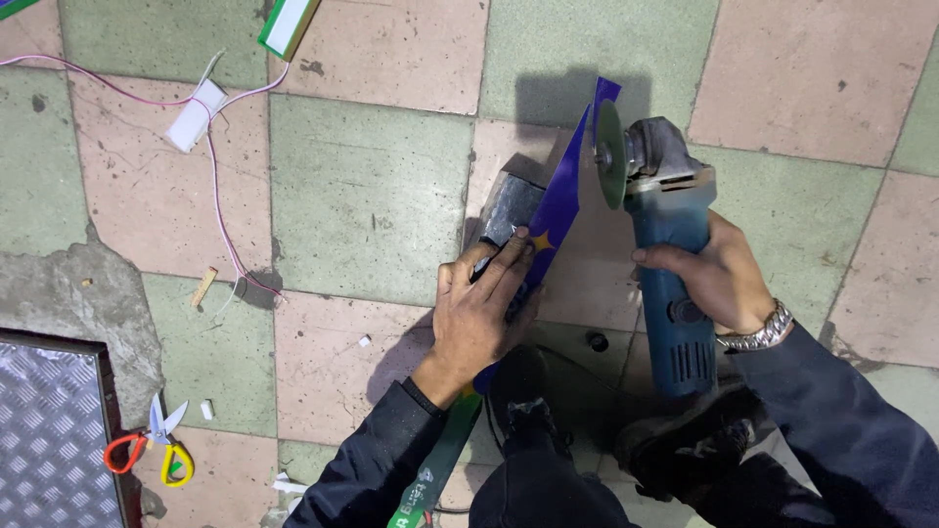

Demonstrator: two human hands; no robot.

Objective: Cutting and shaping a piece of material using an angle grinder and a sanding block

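Presently: purple strip (558, 210) stood on edge on tiled floor (372, 196), just left of angle grinder (665, 244) disc. Left hand (479, 313) fingers (509, 264) pressing strip against grey block (509, 207); right hand (719, 279) fingers wrapped round grinder body. Judged thin, light, flexible, sharp-edged; best held low, against block.

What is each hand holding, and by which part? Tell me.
Right hand grips the blue angle grinder around its body. Left hand presses the purple strip against a grey block, near the strip's middle.
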